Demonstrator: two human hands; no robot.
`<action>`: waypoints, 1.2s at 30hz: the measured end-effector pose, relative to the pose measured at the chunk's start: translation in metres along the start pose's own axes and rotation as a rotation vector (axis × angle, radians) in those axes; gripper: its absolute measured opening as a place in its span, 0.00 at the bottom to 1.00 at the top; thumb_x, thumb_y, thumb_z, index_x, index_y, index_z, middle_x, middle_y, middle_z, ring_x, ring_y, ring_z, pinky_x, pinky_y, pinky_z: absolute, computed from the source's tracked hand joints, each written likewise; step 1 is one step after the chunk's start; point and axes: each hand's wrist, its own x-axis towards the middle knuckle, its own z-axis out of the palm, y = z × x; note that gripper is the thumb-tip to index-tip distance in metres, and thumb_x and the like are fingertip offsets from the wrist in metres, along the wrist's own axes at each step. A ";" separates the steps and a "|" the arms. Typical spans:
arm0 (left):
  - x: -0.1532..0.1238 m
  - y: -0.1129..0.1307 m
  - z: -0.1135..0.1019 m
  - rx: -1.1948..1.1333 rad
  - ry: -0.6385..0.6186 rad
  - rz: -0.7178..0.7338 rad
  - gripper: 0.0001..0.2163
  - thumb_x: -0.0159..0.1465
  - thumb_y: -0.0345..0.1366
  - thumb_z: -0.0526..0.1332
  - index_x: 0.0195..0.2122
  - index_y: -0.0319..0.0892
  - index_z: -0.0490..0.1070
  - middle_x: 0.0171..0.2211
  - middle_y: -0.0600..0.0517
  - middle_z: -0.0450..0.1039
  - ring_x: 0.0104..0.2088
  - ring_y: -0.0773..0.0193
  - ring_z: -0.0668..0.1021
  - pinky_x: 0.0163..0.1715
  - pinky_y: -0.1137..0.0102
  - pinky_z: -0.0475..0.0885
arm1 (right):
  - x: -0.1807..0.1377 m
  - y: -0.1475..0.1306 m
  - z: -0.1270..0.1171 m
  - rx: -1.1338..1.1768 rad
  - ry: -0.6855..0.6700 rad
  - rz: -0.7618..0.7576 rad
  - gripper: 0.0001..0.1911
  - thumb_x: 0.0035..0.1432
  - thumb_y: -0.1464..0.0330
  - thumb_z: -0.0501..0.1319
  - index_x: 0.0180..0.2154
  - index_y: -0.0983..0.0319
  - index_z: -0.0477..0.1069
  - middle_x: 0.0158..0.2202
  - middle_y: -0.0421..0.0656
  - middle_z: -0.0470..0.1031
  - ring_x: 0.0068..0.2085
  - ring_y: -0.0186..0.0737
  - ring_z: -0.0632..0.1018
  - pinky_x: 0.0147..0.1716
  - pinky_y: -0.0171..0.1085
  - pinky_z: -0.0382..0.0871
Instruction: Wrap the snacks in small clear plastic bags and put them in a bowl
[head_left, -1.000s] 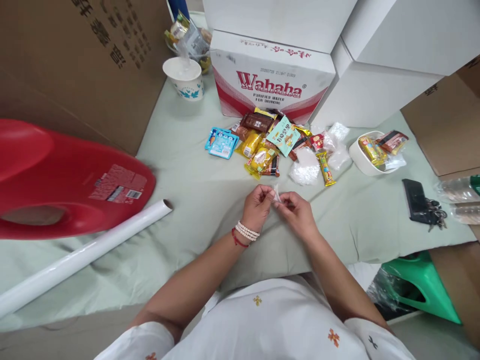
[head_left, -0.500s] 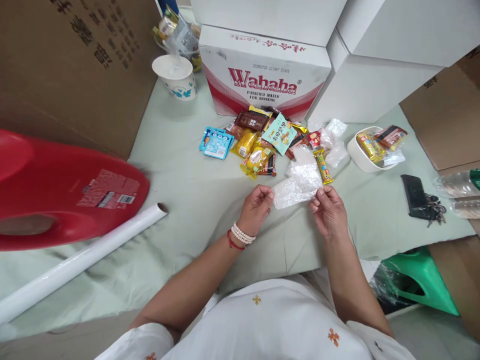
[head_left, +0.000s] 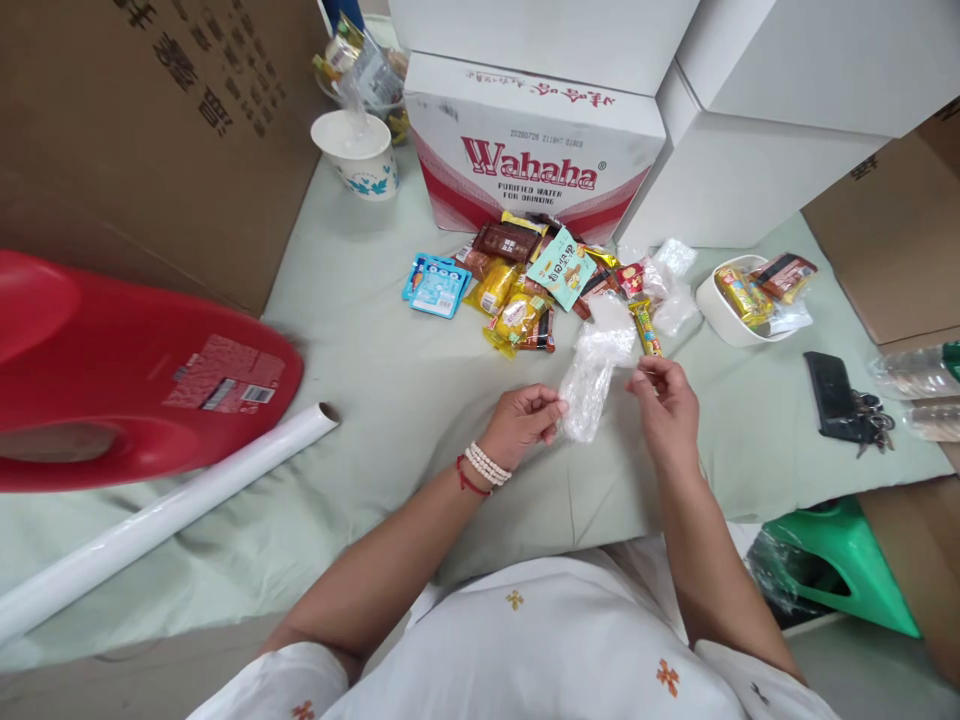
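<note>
The step in hand seems to be handling a clear plastic piece (head_left: 587, 398), which the left hand (head_left: 521, 425) pinches by its edge in front of the snack pile (head_left: 525, 285); the next move calls for a light touch. The right hand (head_left: 667, 410) curls nearby (whether gripping anything, one cannot tell), hiding the yellow stick packet's (head_left: 643, 322) near end.

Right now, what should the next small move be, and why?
Probably bring the right hand in to the free side of the crinkled clear plastic: the left hand pinches it at one edge only, and this view shows a gap between it and the right hand.
</note>
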 end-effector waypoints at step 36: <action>0.006 0.009 -0.007 -0.068 0.089 0.132 0.18 0.54 0.49 0.73 0.33 0.39 0.74 0.24 0.57 0.72 0.17 0.77 0.63 0.19 0.75 0.57 | -0.033 0.011 -0.013 0.413 0.084 0.476 0.19 0.41 0.61 0.78 0.29 0.62 0.75 0.30 0.38 0.70 0.24 0.26 0.61 0.18 0.26 0.52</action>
